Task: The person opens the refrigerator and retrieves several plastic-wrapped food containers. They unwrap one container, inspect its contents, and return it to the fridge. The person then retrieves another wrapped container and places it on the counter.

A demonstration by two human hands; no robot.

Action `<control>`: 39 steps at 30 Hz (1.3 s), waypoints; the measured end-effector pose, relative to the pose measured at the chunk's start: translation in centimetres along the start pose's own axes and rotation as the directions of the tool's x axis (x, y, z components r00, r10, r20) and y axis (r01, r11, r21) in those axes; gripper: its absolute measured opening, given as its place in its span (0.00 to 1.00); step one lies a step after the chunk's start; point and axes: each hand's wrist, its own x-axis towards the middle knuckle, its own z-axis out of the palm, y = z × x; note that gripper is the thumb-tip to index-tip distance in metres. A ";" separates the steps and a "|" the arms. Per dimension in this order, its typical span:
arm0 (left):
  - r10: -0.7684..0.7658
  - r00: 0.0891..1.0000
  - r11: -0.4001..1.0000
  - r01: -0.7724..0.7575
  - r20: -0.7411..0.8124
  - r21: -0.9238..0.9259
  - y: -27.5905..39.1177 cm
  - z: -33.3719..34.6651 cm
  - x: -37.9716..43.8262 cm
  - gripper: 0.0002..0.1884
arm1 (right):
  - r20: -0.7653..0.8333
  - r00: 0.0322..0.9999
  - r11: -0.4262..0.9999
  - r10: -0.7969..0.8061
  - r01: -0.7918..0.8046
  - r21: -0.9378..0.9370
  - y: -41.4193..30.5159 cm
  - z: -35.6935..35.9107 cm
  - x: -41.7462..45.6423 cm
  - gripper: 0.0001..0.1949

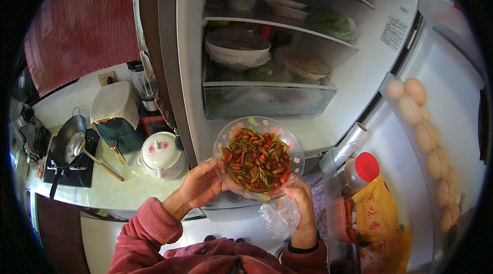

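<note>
A clear glass plate with pink flower prints (297,158) holds a cooked dish of green slices and red chili peppers (256,158). My left hand (203,183) grips its left rim, thumb on top. At the lower right rim, my right hand (300,201) holds the plate too, with a crumpled clear plastic bag (280,218) hanging by its palm. The plate is in front of the open refrigerator, below its clear drawer (269,101). On a shelf above that drawer stand a covered white bowl (237,52) and a wrapped dish (304,66).
The open refrigerator door at right carries eggs (423,131), a roll of plastic wrap (350,141), a red-lidded jar (360,174) and yellow packets (375,208). On the left counter stand a lidded white pot (160,154), an air fryer (119,127) and a wok (65,143) with a ladle (92,156).
</note>
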 end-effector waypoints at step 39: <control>-0.210 0.970 0.858 0.244 -0.125 0.452 1.4 1.1 -1.6 0.28 | 0.095 0.995 0.996 0.009 -0.018 0.091 3.2 -1.4 1.6 0.26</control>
